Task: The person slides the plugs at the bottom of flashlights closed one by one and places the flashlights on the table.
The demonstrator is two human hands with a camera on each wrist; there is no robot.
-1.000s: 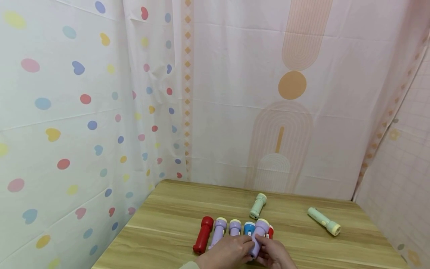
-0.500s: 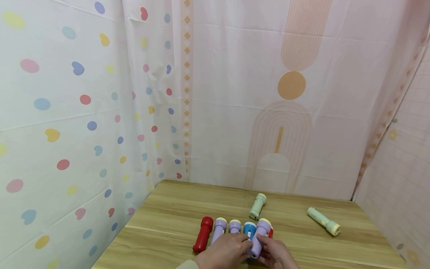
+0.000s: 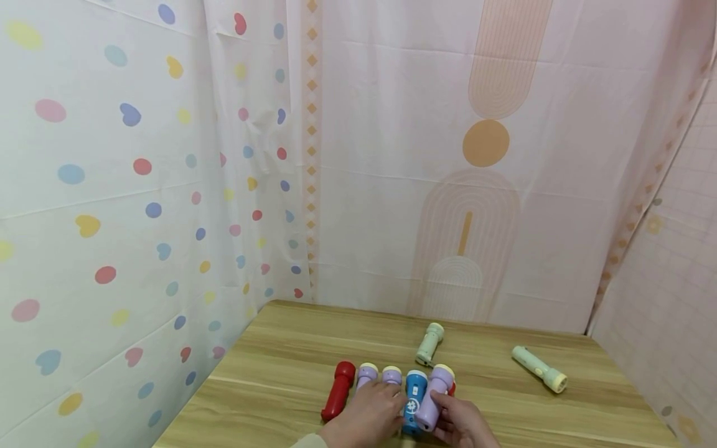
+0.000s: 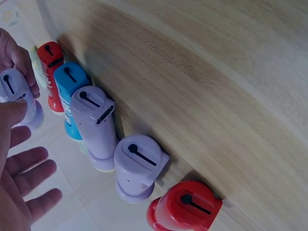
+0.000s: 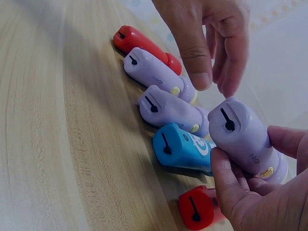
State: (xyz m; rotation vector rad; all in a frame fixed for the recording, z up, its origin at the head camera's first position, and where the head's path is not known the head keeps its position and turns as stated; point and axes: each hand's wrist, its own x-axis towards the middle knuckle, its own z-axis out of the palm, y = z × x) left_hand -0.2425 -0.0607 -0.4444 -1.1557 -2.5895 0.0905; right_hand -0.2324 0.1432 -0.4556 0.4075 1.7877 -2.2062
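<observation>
My right hand point(image 3: 463, 423) holds a lilac flashlight point(image 5: 243, 137) between thumb and fingers, raised above the row, its yellow-rimmed head pointing away from me. Apart from it, my left hand point(image 3: 374, 412) hovers over the row with fingers loosely extended and nothing in them. Below the hands lie a red flashlight point(image 3: 339, 391) at the left end, two lilac flashlights point(image 4: 96, 122) point(image 4: 137, 166), a blue flashlight point(image 3: 415, 398) and another red flashlight point(image 5: 197, 211) at the right end. In the head view, the left hand covers the lower parts of the two lilac ones.
Farther back on the wooden table point(image 3: 291, 336) lies a pale green flashlight point(image 3: 430, 343). A second pale green flashlight point(image 3: 539, 369) lies to the right, angled. Patterned curtains point(image 3: 364, 155) hang behind the table and along its sides.
My left hand has moved left, away from the held lilac flashlight, uncovering the blue one. My right hand keeps its grip, with the flashlight shifted only slightly.
</observation>
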